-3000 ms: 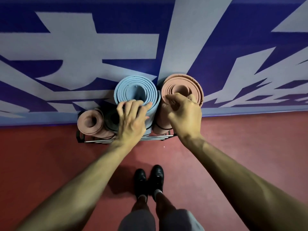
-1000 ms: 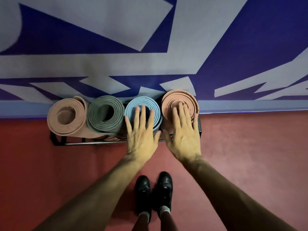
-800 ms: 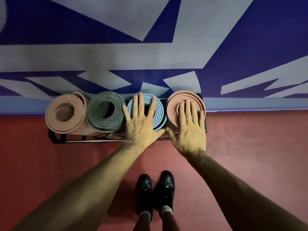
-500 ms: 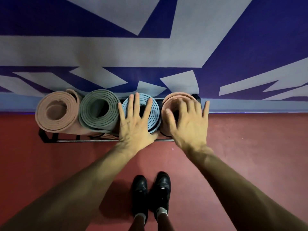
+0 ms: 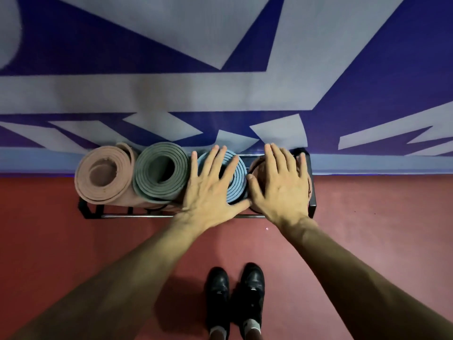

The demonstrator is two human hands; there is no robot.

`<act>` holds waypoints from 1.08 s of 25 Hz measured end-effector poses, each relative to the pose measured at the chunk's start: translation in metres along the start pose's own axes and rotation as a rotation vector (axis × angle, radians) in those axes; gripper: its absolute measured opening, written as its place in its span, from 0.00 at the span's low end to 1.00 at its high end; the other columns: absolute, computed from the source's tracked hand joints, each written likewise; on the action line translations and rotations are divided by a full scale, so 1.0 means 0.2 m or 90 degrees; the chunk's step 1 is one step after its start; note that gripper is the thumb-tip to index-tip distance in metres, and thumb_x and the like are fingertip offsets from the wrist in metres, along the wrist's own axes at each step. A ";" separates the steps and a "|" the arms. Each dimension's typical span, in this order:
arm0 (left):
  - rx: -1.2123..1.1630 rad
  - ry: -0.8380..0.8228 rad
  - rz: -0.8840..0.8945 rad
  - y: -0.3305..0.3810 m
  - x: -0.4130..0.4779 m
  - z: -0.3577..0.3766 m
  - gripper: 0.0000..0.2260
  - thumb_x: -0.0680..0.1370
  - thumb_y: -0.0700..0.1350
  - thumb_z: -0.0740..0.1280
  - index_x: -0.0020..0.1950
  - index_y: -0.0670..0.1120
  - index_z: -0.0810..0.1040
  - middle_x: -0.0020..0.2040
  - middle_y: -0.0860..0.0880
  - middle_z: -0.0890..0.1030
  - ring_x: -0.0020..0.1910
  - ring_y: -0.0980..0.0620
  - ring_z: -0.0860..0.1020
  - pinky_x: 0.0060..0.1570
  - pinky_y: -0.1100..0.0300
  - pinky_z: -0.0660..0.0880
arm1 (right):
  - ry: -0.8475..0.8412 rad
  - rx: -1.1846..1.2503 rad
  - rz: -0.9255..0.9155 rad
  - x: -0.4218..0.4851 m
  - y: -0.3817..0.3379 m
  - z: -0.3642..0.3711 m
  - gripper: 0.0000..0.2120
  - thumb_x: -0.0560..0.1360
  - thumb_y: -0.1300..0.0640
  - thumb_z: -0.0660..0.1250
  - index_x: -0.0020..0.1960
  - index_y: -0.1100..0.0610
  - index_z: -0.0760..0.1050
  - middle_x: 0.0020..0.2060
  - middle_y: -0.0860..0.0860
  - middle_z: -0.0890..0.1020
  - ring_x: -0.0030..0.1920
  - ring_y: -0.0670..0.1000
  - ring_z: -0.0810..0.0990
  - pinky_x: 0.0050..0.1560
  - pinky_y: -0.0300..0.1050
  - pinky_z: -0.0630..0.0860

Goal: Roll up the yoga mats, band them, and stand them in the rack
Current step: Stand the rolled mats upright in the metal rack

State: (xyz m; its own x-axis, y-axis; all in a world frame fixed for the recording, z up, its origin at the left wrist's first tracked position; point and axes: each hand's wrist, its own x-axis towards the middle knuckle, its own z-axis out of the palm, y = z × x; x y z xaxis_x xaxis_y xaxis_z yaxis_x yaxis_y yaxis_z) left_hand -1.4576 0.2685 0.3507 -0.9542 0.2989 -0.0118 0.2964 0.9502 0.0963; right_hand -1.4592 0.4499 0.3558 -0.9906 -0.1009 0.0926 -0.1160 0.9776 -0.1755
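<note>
Several rolled mats stand upright in a low black rack (image 5: 312,200) against the wall. From the left they are a pink mat (image 5: 103,176), a grey-green mat (image 5: 159,171), a blue mat (image 5: 236,182) and another pink mat (image 5: 256,168) at the right end. My left hand (image 5: 210,190) lies flat, fingers spread, on top of the blue mat. My right hand (image 5: 282,185) lies flat, fingers spread, on the right pink mat and hides most of it. Neither hand grips anything.
A blue and pale grey painted wall (image 5: 220,89) rises right behind the rack. The floor (image 5: 367,229) is red. My black shoes (image 5: 235,293) stand about a step in front of the rack, below my hands.
Three seconds ago the blue and right pink mats stood higher with my hands gripping their tops. Since then they have gone down into the rack, and my hands have flattened on top of them.
</note>
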 end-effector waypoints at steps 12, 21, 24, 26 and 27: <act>0.001 0.043 -0.007 -0.04 0.11 0.05 0.36 0.72 0.68 0.62 0.78 0.58 0.66 0.75 0.41 0.67 0.75 0.39 0.63 0.67 0.37 0.64 | 0.011 -0.016 -0.081 0.11 0.06 0.03 0.26 0.80 0.38 0.56 0.66 0.56 0.75 0.64 0.54 0.78 0.66 0.59 0.72 0.73 0.62 0.61; 0.018 -0.035 0.032 -0.07 0.11 -0.02 0.38 0.76 0.71 0.55 0.82 0.54 0.60 0.82 0.43 0.58 0.82 0.43 0.54 0.76 0.33 0.50 | -0.081 -0.069 -0.065 0.06 0.12 0.04 0.40 0.81 0.32 0.48 0.83 0.58 0.53 0.83 0.54 0.53 0.83 0.55 0.47 0.79 0.64 0.46; 0.058 0.038 -0.091 -0.30 0.01 -0.09 0.31 0.81 0.64 0.53 0.79 0.48 0.67 0.80 0.43 0.65 0.80 0.44 0.59 0.77 0.33 0.49 | -0.075 -0.078 -0.065 0.07 0.07 0.03 0.39 0.82 0.33 0.48 0.82 0.59 0.57 0.82 0.55 0.55 0.82 0.56 0.50 0.79 0.66 0.48; 0.066 0.054 -0.199 -0.44 -0.07 -0.07 0.30 0.81 0.64 0.51 0.79 0.49 0.66 0.79 0.45 0.66 0.80 0.43 0.59 0.75 0.32 0.50 | -0.045 -0.085 -0.083 0.05 0.07 0.03 0.37 0.82 0.34 0.48 0.81 0.59 0.59 0.81 0.56 0.58 0.82 0.57 0.53 0.78 0.68 0.48; 0.060 0.040 -0.226 -0.48 -0.09 -0.03 0.31 0.81 0.65 0.50 0.80 0.52 0.63 0.81 0.46 0.63 0.81 0.44 0.57 0.75 0.32 0.51 | -0.023 -0.081 -0.090 0.05 0.08 0.03 0.37 0.82 0.34 0.49 0.81 0.59 0.60 0.81 0.56 0.59 0.82 0.57 0.54 0.78 0.68 0.48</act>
State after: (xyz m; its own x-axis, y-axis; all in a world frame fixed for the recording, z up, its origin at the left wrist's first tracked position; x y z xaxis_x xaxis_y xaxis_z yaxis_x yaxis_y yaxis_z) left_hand -1.4688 0.1715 0.3486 -0.9979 -0.0548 0.0337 -0.0546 0.9985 0.0057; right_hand -1.4706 0.4631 0.3474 -0.9673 -0.2433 0.0712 -0.2464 0.9684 -0.0383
